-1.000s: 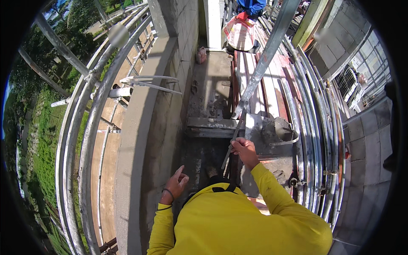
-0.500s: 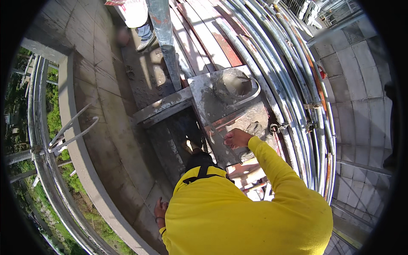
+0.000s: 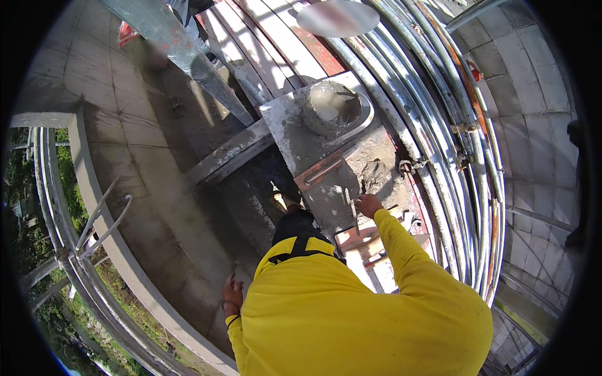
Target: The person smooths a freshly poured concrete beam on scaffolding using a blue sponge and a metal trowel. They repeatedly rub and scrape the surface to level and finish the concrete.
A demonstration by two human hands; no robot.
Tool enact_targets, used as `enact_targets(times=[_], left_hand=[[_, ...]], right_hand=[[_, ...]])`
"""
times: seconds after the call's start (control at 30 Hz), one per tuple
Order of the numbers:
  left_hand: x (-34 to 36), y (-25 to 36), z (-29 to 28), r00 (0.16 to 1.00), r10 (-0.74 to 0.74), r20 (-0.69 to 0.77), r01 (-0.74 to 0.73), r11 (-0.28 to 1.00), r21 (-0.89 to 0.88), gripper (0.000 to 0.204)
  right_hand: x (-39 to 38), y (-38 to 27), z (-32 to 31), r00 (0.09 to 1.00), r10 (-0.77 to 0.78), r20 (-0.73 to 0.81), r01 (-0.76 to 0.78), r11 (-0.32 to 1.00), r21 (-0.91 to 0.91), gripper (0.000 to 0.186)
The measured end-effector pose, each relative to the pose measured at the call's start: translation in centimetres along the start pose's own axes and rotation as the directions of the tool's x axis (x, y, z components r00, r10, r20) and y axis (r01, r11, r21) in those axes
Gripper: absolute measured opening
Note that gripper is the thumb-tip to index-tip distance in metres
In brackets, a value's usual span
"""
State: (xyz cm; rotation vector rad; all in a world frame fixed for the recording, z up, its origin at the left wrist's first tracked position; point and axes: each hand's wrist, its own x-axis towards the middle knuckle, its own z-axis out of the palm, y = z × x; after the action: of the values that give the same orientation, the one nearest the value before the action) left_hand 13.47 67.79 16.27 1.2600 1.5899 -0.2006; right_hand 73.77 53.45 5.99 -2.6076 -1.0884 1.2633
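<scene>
My right hand [image 3: 369, 204] is closed on a thin flat tool [image 3: 352, 212] that looks like a trowel seen edge-on. It is over the near part of a grey mortar-smeared board [image 3: 282, 128]. Just beyond that hand lies a heap of wet mortar [image 3: 376, 177]. A mortar-caked bucket [image 3: 321, 119] with a pale curved handle stands farther back on the board, and a reddish strip [image 3: 320, 172] crosses the board's middle. Down at my left side, my left hand [image 3: 232, 294] is beside the concrete wall, fingers apart and holding nothing. Whether it touches the wall, I cannot tell.
Long metal pipes [image 3: 433, 150] curve along the right, joined by clamps. A steel post [image 3: 188, 56] slants down at the back left, near another person's leg [image 3: 182, 11]. A concrete ledge [image 3: 100, 207] with bent rods [image 3: 110, 219] borders the left, above greenery.
My right hand has shifted right and slightly nearer, with the thin tool turned more upright. My left hand has risen a little. The view has turned, and the other person shows less.
</scene>
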Motion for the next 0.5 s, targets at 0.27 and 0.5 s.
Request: enact_targets(times=[0.27,0.5], left_hand=[[0.9,3.0,0.0,0.994,0.025,-0.103,-0.010,0.989,0.145,0.053],[-3.0,-0.8,2.7,0.963,-0.189,-0.192,0.180,0.982,-0.062,0.053]], right_hand=[[9.2,-13.2,0.0,0.898,0.405,0.170,-0.289,0.253,0.923,0.052],[19.4,-8.1,4.0,0.805,0.515,0.296,-0.389,0.080,0.918,0.043]])
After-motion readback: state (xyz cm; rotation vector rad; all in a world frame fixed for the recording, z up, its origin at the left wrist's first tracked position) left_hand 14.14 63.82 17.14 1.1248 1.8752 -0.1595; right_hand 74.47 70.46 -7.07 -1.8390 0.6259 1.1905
